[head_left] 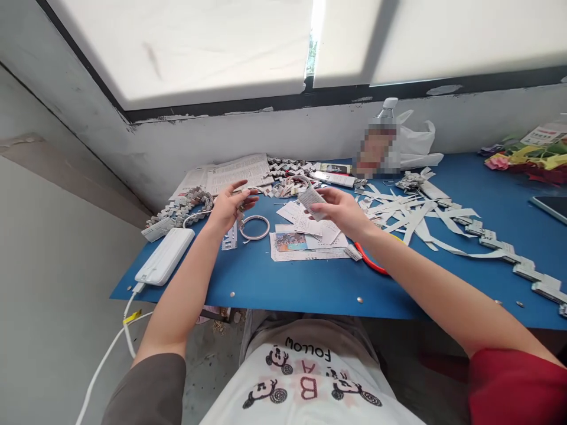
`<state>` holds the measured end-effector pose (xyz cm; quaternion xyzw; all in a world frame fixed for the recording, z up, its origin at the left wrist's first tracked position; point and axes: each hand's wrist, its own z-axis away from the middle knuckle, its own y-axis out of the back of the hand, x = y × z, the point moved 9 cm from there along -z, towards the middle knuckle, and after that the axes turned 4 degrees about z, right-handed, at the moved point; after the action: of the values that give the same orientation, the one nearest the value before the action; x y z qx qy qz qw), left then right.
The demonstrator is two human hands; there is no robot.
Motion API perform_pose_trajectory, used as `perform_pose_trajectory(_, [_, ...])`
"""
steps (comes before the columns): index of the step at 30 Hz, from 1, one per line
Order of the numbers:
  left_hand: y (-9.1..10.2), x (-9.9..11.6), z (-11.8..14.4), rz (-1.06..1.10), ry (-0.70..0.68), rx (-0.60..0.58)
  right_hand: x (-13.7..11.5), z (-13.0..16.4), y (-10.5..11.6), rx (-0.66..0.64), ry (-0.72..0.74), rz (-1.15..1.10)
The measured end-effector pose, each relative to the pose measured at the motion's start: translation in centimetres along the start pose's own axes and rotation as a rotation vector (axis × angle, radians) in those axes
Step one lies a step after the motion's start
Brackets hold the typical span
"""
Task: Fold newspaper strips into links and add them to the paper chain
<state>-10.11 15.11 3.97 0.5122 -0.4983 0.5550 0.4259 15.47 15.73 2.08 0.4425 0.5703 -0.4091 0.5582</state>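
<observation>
Folded paper piece [311, 200] is held pinched in the right hand [341, 211], above the loose sheets [305, 239] near the front-middle of the blue worktop [310, 289]. Left hand [228, 208] is raised w/ fingers half-curled toward a paper strip end; whether anything is truly gripped there can't be told, fingers look loosely open.

Judged from the layout, work is well under way but not finished: a long chain of linked folded pieces [509, 260] is laid toward the right edge, another linked length [181, 209] is curled at the left rear corner, & a heap of ready-folded pieces [286, 168] is seen at the back edge. Many cut strips [411, 215] are left unfolded mid-worktop, so plenty remains. Tape ring [254, 227] lies just in front of the left hand; red-handled scissors [370, 260] are partly hidden under the right forearm. Power bank [165, 257] sits at the front-left corner.
</observation>
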Motion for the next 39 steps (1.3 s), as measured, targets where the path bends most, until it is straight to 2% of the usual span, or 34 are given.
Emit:
perform_pose_trajectory(3, [-0.8, -0.3, 0.4, -0.115, -0.018, -0.056, -4.3, -0.7, -1.2, 0.141, 0.312, 0.312])
perform_pose_trajectory(6, [-1.0, -1.2, 0.4, -0.114, 0.031, -0.073, -7.5, -0.5, -2.5, 0.214, 0.532, 0.436])
perform_pose_trajectory(9, [-0.7, -2.0, 0.1, 0.053, 0.112, -0.038, -9.1, 0.6, -5.4, 0.064, 0.759, 0.538])
perform_pose_trajectory(12, [-0.7, -1.9, 0.0, 0.246, 0.141, -0.007, -8.6, 2.1, -8.0, -0.185, 0.875, 0.565])
perform_pose_trajectory(15, [-1.8, -1.8, 0.3, 0.307, 0.177, -0.077, -7.4, 2.7, -9.2, -0.354, 0.836, 0.512])
perform_pose_trajectory(18, [-3.0, -1.8, 0.9, 0.254, 0.168, -0.145, -6.1, 2.4, -9.9, -0.476, 0.712, 0.469])
perform_pose_trajectory(22, [-5.0, -2.6, 2.1, 0.118, 0.19, -0.299, -3.9, 1.2, -9.9, -0.525, 0.454, 0.477])
perform_pose_trajectory(25, [-6.1, -3.0, 2.9, 0.011, 0.164, -0.423, -2.2, 0.1, -9.2, -0.465, 0.284, 0.525])
perform_pose_trajectory(30, [-7.1, -3.2, 3.7, -0.07, 0.094, -0.558, -2.3, -0.6, -8.0, -0.272, 0.264, 0.518])
perform_pose_trajectory(36, [-6.8, -3.4, 3.6, -0.107, 0.163, -0.502, -3.0, -0.8, -6.4, -0.109, 0.226, 0.513])
perform_pose_trajectory(39, [-4.7, -1.4, 2.7, -0.225, 0.139, -0.431, -3.1, -0.9, -5.4, -0.097, 0.217, 0.515])
